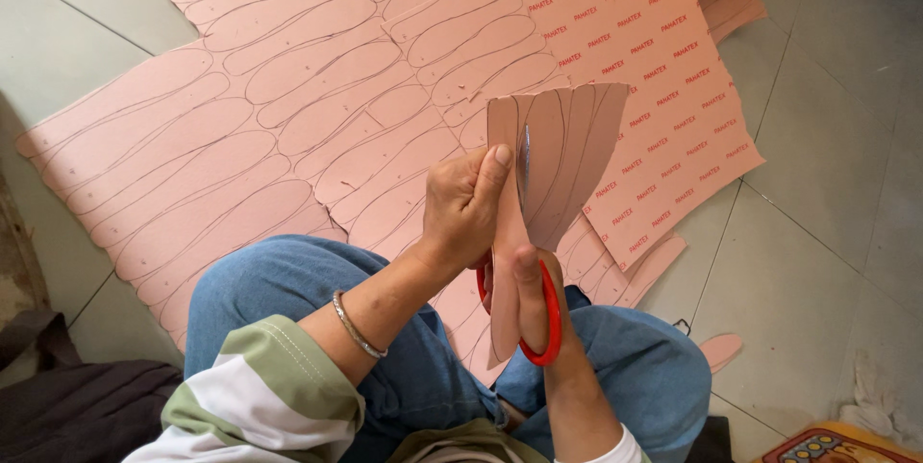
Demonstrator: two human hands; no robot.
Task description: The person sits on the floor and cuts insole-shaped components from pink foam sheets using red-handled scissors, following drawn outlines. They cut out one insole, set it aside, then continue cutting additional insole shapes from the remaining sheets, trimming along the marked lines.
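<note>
Centre frame: left hand [463, 205] grips a thin pink sheet piece [567, 150], matte, stiff-looking, pencilled with long curved sole outlines, thumb pressed to its left edge; right hand [531, 301] closed through the red plastic loops of one pair of scissors [538, 304], steel blade [524, 163] upright and biting into the piece. Upper left, a large pink sheet [221, 107] lies flat on grey floor tiles [827, 165], crowded with sole outlines; upper right, a second sheet [654, 50] printed with repeated red marks; one cut sole [721, 350] at lower right.
</note>
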